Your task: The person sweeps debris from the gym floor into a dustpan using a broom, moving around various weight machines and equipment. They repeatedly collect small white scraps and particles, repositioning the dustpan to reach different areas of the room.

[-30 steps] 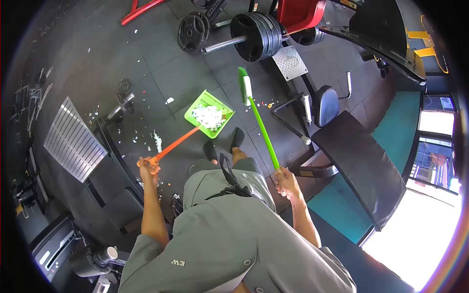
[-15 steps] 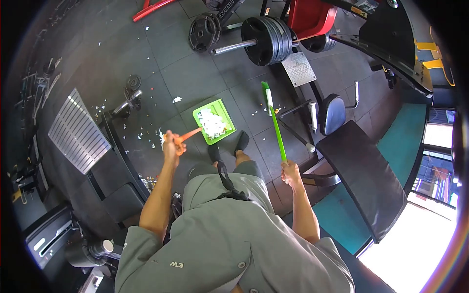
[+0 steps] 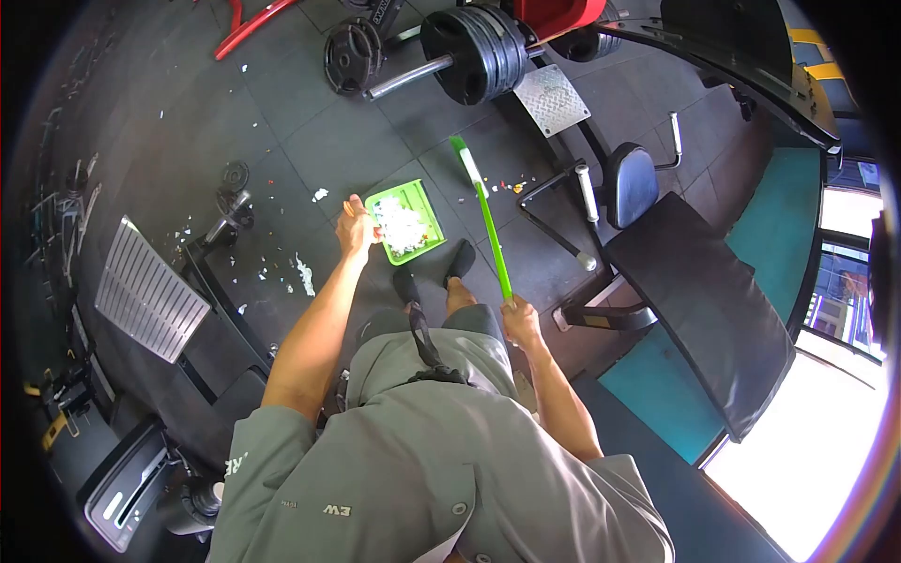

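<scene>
My left hand [image 3: 355, 228] is closed around the orange handle of a green dustpan [image 3: 434, 229], with most of that handle hidden by the fingers. A heap of white scraps [image 3: 402, 227] lies in the pan, just ahead of my feet. My right hand [image 3: 519, 321] grips the lower end of a long green broom [image 3: 493, 236]. The broom's head [image 3: 467, 161] points away from me, up and right of the dustpan. Small orange and red bits [image 3: 517, 188] lie on the floor to the right of the broom head.
White scraps [image 3: 305, 275] are scattered over the dark tiled floor on the left. A weight machine with stacked plates [image 3: 469, 54] stands ahead. A padded bench [image 3: 699, 310] is at the right, a slatted metal footplate [image 3: 150, 289] at the left.
My left hand has moved forward and right, close up to the dustpan, covering the handle that showed before. My right hand and the broom have shifted left. The view has turned slightly.
</scene>
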The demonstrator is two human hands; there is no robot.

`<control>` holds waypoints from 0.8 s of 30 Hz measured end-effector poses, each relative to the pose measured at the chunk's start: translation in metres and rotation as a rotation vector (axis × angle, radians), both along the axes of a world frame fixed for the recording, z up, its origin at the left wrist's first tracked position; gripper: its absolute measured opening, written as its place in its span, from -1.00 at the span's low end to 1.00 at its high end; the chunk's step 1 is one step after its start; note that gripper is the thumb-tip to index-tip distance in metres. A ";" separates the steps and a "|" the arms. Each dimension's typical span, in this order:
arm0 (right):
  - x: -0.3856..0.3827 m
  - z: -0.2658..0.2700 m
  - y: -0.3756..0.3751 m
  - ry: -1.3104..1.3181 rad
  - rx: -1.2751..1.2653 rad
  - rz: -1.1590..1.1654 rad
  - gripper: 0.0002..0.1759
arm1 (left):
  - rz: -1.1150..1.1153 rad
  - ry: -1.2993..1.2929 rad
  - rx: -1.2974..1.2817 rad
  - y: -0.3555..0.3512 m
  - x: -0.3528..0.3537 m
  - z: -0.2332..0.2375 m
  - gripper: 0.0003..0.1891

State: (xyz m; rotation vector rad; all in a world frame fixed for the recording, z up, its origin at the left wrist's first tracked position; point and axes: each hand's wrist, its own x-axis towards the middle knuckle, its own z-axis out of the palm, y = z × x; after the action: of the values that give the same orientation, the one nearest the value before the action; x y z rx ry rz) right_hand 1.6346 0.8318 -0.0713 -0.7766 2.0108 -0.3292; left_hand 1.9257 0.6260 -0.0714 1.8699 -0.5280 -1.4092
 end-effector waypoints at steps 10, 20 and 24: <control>-0.035 -0.148 -0.103 0.315 0.058 0.014 -0.77 | -0.039 -0.055 -0.016 0.006 -0.015 0.011 -0.51; -0.047 -0.061 -0.047 -0.035 0.003 -0.047 -0.78 | -0.001 -0.004 -0.014 -0.004 -0.014 0.010 -0.55; -0.056 0.015 -0.082 0.001 0.035 -0.033 -0.78 | 0.016 0.002 0.006 -0.008 -0.022 0.013 -0.56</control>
State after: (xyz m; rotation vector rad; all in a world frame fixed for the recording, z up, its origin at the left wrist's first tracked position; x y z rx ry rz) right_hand 1.5785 0.7495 -0.0567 -0.7225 2.0266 -0.3114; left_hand 1.9036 0.6177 -0.0585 1.8730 -0.5075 -1.4042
